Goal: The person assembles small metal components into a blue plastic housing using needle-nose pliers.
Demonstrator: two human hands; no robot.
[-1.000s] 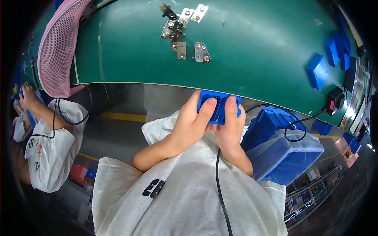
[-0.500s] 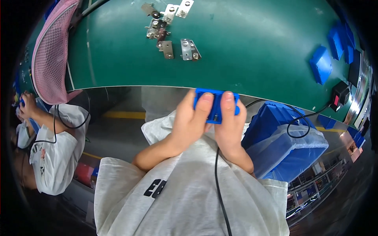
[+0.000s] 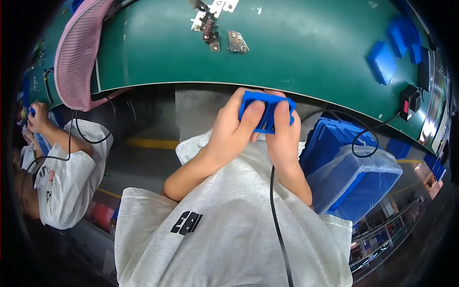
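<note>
Both my hands grip a small blue plastic case [image 3: 270,115], held just off the front edge of the green table. It has open compartments facing up, with small metal springs or contacts inside. My left hand [image 3: 233,117] is wrapped round its left side, the thumb pressing inside. On the other side my right hand [image 3: 283,136] holds it likewise, its thumb on the inner face. The fingers beneath the case are mostly hidden. Beyond it on the table lie loose metal contact plates [image 3: 237,42] and a cluster of small metal parts [image 3: 208,29].
At the left edge stands a pink mesh basket [image 3: 79,57]. Several blue plastic pieces [image 3: 382,62] and a black box [image 3: 409,101] are at the right. Blue bins [image 3: 356,186] with clear plastic film stand below the table. A black cable [image 3: 275,215] hangs by my shirt. Another person [image 3: 71,177] works at left.
My hands and the blue case appear slightly higher and further right in the picture. The whole view has shifted, with the table and metal parts nearer its top. My grip stays.
</note>
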